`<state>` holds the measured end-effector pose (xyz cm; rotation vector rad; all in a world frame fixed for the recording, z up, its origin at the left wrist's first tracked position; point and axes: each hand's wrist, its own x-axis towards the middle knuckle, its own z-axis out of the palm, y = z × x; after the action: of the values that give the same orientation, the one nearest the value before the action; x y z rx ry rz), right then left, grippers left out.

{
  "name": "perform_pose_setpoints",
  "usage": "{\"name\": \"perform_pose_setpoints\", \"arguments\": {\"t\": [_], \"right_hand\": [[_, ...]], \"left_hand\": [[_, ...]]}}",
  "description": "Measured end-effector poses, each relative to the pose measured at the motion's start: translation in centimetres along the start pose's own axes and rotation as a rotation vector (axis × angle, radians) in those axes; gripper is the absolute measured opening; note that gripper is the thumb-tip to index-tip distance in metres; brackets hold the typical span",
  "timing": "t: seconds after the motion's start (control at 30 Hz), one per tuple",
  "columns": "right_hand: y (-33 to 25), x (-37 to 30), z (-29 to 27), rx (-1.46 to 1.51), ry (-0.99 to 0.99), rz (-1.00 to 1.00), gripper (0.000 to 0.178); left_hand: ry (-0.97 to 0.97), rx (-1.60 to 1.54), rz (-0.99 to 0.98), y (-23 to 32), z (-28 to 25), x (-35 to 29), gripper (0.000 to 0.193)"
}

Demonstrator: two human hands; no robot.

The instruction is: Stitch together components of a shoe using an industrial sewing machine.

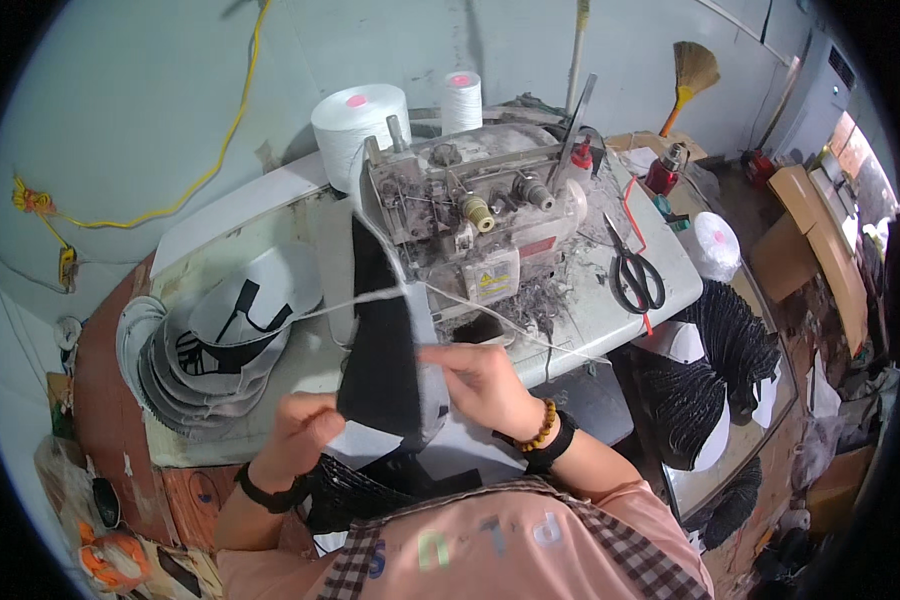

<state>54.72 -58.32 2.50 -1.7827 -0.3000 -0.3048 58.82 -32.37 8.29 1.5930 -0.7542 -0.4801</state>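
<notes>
A black fabric piece (380,370) with a pale grey edge stands upright between my hands, in front of an overlock sewing machine (490,215). My left hand (302,432) pinches its lower left corner. My right hand (488,388) grips its right edge, the index finger stretched along the fabric; its thumb is hidden. A pale thread or narrow strip (360,298) crosses at the piece's upper part and reaches toward the stack of grey fabric pieces (235,335) with black patches at the left. More black and grey fabric (370,480) lies on my lap.
Two white thread cones (360,115) stand behind the machine. Black scissors (637,280) and a red cord lie on the table's right side. Bundles of black fabric pieces (685,400) fill the stand at right, near a white thread spool (715,245). Lint surrounds the machine's base.
</notes>
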Motion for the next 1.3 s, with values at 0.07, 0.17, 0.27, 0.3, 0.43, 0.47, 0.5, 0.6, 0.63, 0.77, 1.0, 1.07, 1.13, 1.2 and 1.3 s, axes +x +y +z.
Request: {"name": "perform_pose_setpoints", "arguments": {"t": [0.07,0.17,0.27,0.3,0.43,0.47,0.5,0.6,0.63,0.77,1.0,1.07,1.13,1.2,1.3], "right_hand": [[-0.5,-0.3,-0.4,-0.059,0.029,-0.078,0.035],[-1.0,-0.4,-0.3,-0.209,0.064,-0.122,0.026],[-1.5,-0.3,0.6,-0.253,0.024,-0.233,0.025],[-1.7,-0.3,0.8,-0.271,-0.011,-0.200,0.027],[-2.0,-0.3,0.9,-0.189,0.003,-0.053,0.036],[-1.8,-0.2,0.7,-0.132,0.037,-0.007,0.039],[-1.3,0.1,0.5,-0.184,0.073,-0.101,0.040],[0.4,1.0,0.1,-0.327,0.166,-0.332,0.048],[0.9,1.1,0.1,-0.355,0.141,-0.328,0.048],[2.3,0.7,0.2,-0.518,0.078,-0.328,0.051],[2.3,1.7,-0.1,-0.558,0.111,-0.347,0.048],[2.0,2.2,-0.2,-0.596,0.112,-0.327,0.045],[1.7,2.7,-0.2,-0.655,0.095,-0.291,0.040],[1.6,3.3,-0.3,-0.670,0.084,-0.284,0.038],[1.6,3.7,-0.7,-0.647,0.079,-0.296,0.036]], "left_hand": [[0.105,0.143,-0.123,0.0,-0.1,1.0,0.020],[0.156,0.159,-0.086,-0.2,-0.1,2.5,0.018],[0.140,0.084,-0.040,0.0,-0.1,3.5,0.022],[0.148,0.056,-0.024,0.2,0.0,3.6,0.024],[0.225,-0.540,-0.057,0.6,0.6,3.9,0.032],[0.205,-0.695,-0.139,0.5,0.8,4.0,0.039],[0.239,-0.767,-0.240,0.3,0.9,4.2,0.040],[0.407,-0.949,-0.471,-0.7,0.1,5.6,0.043],[0.295,-0.866,-0.338,-1.0,-0.4,6.1,0.041],[0.478,-0.182,0.023,-2.1,-1.9,7.1,0.025],[0.545,-0.503,0.011,-3.6,-4.9,9.3,0.022],[0.474,-0.647,0.042,-4.0,-6.5,9.2,0.023],[0.529,-0.622,-0.095,-4.2,-8.0,7.9,0.025],[0.441,-0.525,-0.120,-4.0,-9.0,6.1,0.029],[0.067,-0.307,-0.037,-3.6,-7.6,2.7,0.029]]}}
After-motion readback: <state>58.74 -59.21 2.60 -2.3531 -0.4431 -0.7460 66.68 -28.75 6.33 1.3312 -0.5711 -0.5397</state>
